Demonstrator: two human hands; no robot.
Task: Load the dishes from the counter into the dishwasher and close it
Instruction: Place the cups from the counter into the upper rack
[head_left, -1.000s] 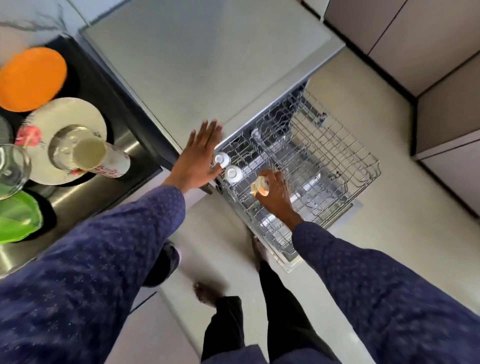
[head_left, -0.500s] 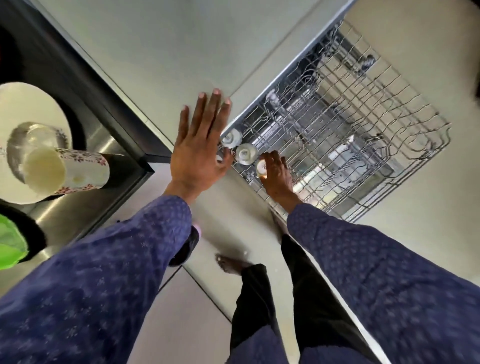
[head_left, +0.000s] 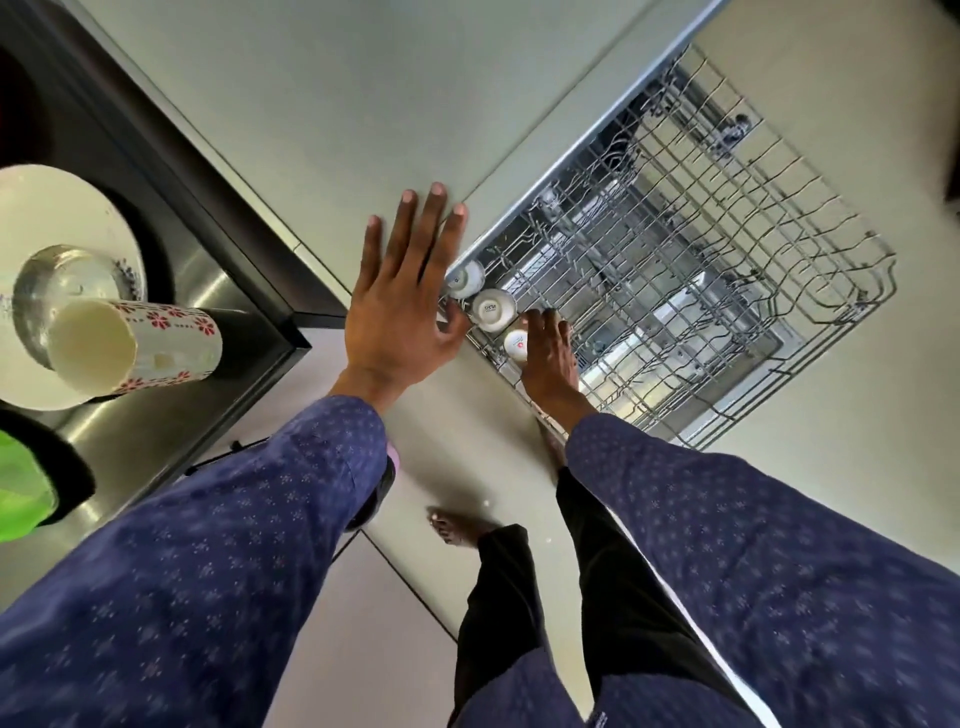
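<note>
Counter (head_left: 322, 98) pale grey, beside pulled-out wire dishwasher rack (head_left: 727, 291)

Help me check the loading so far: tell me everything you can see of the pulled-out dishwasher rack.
The dishwasher rack is a grey wire basket with rows of upright tines, pulled out from under the counter edge over the floor. It looks like coated metal. Most of it holds nothing. Three small white cups sit upside down in a row along its near left side. The right hand reaches in, fingers around the nearest cup. The left hand hangs open, fingers straight, beside that corner; contact cannot be told.
</note>
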